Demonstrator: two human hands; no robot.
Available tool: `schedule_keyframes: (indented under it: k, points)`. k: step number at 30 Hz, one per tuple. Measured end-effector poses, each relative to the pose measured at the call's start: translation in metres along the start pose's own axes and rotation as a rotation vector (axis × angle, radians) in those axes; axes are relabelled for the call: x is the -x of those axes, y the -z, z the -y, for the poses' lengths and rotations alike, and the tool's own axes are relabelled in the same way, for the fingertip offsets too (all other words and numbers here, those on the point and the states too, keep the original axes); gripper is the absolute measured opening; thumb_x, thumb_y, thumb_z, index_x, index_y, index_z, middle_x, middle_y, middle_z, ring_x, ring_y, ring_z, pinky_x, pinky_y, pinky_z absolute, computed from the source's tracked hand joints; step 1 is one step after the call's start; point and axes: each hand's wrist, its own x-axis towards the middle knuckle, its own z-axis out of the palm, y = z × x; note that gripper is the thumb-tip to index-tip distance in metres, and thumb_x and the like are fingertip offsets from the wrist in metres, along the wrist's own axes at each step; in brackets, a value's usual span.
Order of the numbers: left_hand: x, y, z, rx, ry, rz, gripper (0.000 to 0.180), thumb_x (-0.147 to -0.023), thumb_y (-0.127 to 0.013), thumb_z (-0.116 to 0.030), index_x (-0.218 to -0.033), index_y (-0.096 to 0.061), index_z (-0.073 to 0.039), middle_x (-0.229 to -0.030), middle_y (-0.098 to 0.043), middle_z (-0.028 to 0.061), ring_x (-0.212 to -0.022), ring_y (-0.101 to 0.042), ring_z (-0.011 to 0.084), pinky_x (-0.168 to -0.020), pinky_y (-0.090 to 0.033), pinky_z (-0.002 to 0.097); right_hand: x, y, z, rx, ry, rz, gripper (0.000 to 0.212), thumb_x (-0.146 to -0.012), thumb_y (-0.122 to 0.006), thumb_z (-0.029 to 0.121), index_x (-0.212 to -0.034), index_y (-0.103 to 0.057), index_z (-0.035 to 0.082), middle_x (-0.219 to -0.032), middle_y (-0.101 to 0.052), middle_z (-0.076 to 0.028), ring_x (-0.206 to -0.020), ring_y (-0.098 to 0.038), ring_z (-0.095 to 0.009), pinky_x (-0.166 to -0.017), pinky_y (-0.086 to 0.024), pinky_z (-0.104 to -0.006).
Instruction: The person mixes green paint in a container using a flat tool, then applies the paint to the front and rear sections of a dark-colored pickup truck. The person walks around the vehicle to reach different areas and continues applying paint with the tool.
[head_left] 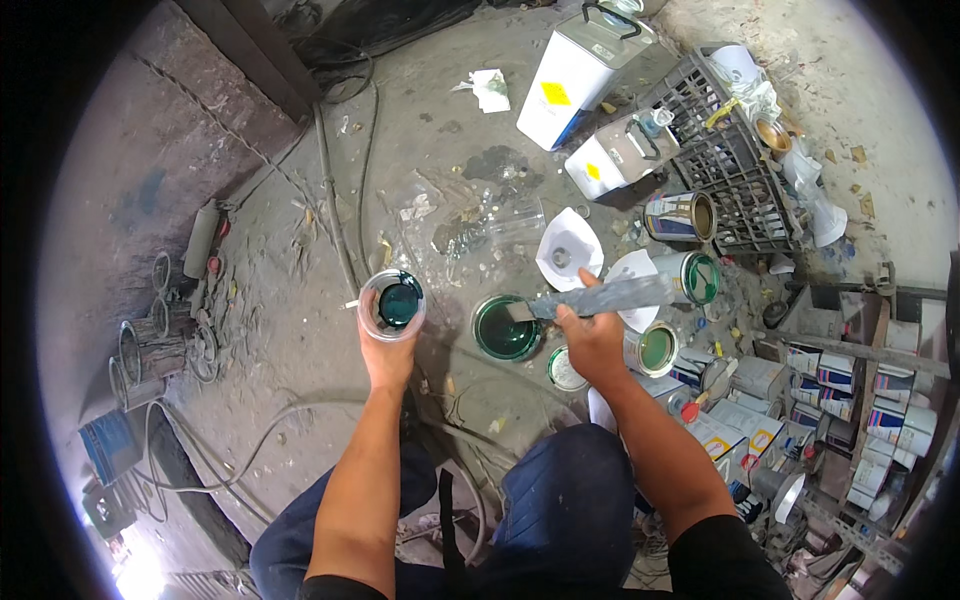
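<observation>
My left hand (388, 358) is wrapped round a clear plastic cup (371, 318) with dark green liquid in the bottom. A flat grey stirring stick (620, 297) is gripped in my right hand (596, 345), fingers closed over it. The stick's paler end is over the mouth of an open paint can (508, 357) holding dark green paint; whether it touches the paint I cannot tell. Beside that can lies a small round lid (568, 370). White paper funnels or cones (570, 245) sit just beyond my right hand, one partly behind the stick.
Paint cans (680, 217) and a green-smeared can (702, 278) stand at the right, near a black plastic crate (730, 165). White jerrycans (565, 85) are at the back. Hoses (335, 200) cross the floor. Shelves of cans (900, 425) line the right; glass-like jars (130, 350) lie left.
</observation>
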Motion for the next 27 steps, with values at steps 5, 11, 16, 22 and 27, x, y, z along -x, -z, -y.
schedule_keyframes:
  k: [5, 11, 16, 22, 27]
  points:
    - [0.000, -0.003, 0.001, 0.035, -0.041, -0.020, 0.078, -0.072, -0.085, -0.016, -0.136, -0.045, 0.003, -0.135, -0.052, 0.0150, -0.126, -0.051, 0.0257, -0.109, -0.038, 0.0357, 0.006, 0.002, -0.021, 0.035, 0.027, 0.030, 0.061, -0.090, -0.062, 0.002, -0.144, -0.035, -0.006, -0.108, -0.060, -0.014, -0.098, -0.063, -0.017, -0.072, -0.057, -0.0284]
    - [0.000, -0.001, 0.000, 0.047, -0.025, -0.010, 0.079, -0.072, -0.086, -0.015, -0.136, -0.044, 0.003, -0.136, -0.051, 0.0156, -0.127, -0.050, 0.0255, -0.109, -0.039, 0.0357, 0.004, 0.039, -0.015, -0.542, -0.297, -0.215, 0.065, -0.091, -0.057, 0.000, -0.147, -0.025, -0.004, -0.121, -0.052, -0.017, -0.102, -0.062, -0.023, -0.079, -0.061, -0.0353]
    - [0.002, -0.003, -0.006, -0.008, -0.037, 0.003, 0.079, -0.072, -0.085, -0.015, -0.137, -0.044, 0.002, -0.136, -0.051, 0.0151, -0.126, -0.051, 0.0252, -0.108, -0.039, 0.0353, 0.017, 0.074, -0.046, -0.673, -0.373, -0.234, 0.063, -0.093, -0.058, 0.005, -0.147, -0.026, -0.001, -0.121, -0.053, -0.015, -0.102, -0.063, -0.022, -0.077, -0.061, -0.0342]
    - [0.002, -0.006, -0.007, 0.034, -0.031, 0.018, 0.080, -0.072, -0.085, -0.014, -0.138, -0.043, 0.002, -0.135, -0.052, 0.0143, -0.126, -0.051, 0.0246, -0.108, -0.038, 0.0350, 0.028, 0.085, -0.062, -0.883, -0.428, -0.257, 0.065, -0.093, -0.062, 0.010, -0.147, -0.027, 0.001, -0.121, -0.055, -0.012, -0.102, -0.063, -0.022, -0.076, -0.060, -0.0330]
    - [0.002, -0.006, -0.011, 0.038, -0.005, 0.018, 0.080, -0.072, -0.085, -0.014, -0.138, -0.044, 0.002, -0.135, -0.052, 0.0138, -0.126, -0.051, 0.0240, -0.109, -0.038, 0.0348, 0.030, 0.089, -0.056, -0.866, -0.377, -0.256, 0.068, -0.092, -0.062, 0.008, -0.148, -0.024, -0.001, -0.123, -0.054, -0.014, -0.103, -0.064, -0.023, -0.078, -0.061, -0.0338]
